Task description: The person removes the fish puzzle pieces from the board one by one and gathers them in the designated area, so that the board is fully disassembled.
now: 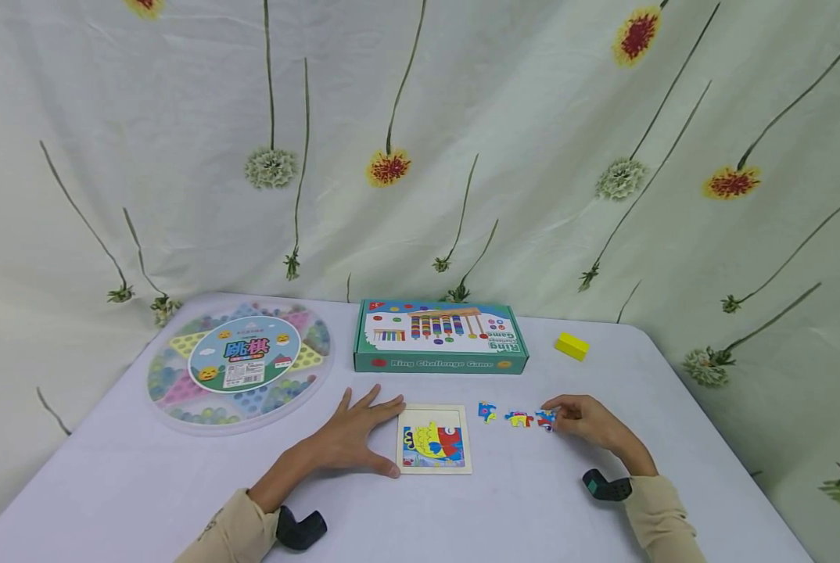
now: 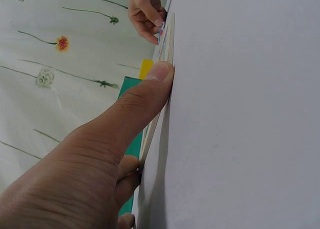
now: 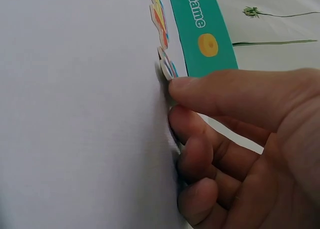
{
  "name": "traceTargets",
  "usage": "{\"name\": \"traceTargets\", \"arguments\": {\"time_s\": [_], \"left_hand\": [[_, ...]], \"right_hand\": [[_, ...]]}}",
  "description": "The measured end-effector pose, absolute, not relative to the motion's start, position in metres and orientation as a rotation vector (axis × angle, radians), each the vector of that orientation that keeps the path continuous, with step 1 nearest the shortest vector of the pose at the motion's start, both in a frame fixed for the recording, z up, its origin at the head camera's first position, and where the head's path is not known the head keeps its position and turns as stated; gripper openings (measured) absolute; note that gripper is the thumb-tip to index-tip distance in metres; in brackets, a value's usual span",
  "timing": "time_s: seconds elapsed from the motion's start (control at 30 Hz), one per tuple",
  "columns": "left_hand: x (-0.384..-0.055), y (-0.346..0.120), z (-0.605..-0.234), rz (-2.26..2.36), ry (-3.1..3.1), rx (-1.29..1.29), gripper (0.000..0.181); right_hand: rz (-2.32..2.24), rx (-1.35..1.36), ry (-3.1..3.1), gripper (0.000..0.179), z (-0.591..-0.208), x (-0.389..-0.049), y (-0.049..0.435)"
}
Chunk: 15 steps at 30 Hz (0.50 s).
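Note:
A square wooden puzzle tray (image 1: pixel 434 471) lies flat on the table, with a partly filled colourful fish picture inside. My left hand (image 1: pixel 350 432) rests at its left side with fingers spread; in the left wrist view the thumb (image 2: pixel 145 89) touches the tray's edge. To the right of the tray lie two loose jigsaw pieces, a blue-and-yellow one (image 1: pixel 486 412) and a yellow-and-red one (image 1: pixel 518 419). My right hand (image 1: pixel 589 422) pinches a third jigsaw piece (image 1: pixel 545 420), blue and red, at its right edge between thumb and fingers. The fingertips partly cover that piece.
Behind the tray stands a green Ring Challenge Game box (image 1: pixel 441 363). A round Chinese checkers set (image 1: pixel 244 356) with marbles is at the left. One yellow block (image 1: pixel 572 346) lies at the back right. A flowered cloth (image 1: pixel 533 156) hangs behind the white table.

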State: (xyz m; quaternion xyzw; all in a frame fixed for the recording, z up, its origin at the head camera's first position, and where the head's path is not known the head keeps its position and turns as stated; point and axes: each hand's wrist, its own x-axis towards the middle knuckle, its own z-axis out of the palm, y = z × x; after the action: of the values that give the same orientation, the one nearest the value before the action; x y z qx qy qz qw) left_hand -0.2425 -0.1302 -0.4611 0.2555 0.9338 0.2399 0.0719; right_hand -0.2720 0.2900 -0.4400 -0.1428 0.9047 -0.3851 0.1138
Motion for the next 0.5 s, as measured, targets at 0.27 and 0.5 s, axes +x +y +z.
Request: {"name": "traceTargets", "arguments": {"time_s": [0.27,0.5], "left_hand": [[-0.241,-0.1308,-0.4604,0.721,2.809,0.792,0.101],[-0.2414,-0.1304,-0.4606,0.716,2.808,0.781,0.101]], "right_hand": [[-1.103,-0.449,2.695,0.029,-0.4414,-0.2723,0.289],[-1.111,-0.463,2.69,0.028,-0.4436,-0.2739,0.2902]]}}
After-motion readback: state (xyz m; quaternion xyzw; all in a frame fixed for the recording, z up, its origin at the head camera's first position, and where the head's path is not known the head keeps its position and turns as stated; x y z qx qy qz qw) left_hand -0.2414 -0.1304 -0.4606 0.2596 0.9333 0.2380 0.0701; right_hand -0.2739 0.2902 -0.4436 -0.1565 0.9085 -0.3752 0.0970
